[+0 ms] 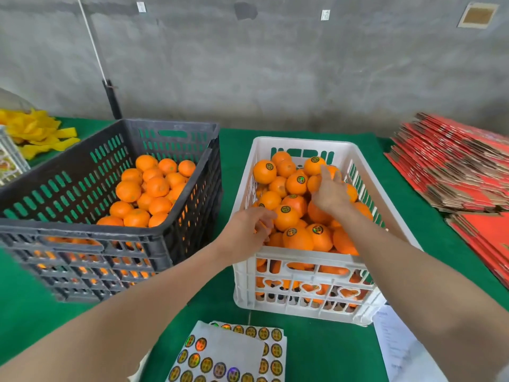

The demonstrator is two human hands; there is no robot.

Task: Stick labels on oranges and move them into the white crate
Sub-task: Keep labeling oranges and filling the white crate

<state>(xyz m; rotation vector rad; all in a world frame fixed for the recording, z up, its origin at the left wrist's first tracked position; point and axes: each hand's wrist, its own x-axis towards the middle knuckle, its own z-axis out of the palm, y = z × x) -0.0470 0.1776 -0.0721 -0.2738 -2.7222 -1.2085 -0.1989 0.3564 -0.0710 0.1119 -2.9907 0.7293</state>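
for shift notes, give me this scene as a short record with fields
destination: white slatted plastic crate, heaped with labelled oranges
source: black slatted plastic crate, unlabelled oranges, partly full
labels: sheets of round shiny stickers on the green table cover
left hand: fingers curled over oranges at the white crate's near left; hold unclear
right hand: fingers straight, resting on oranges mid-crate

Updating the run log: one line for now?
left hand in white crate, grip unclear | right hand open on labelled oranges
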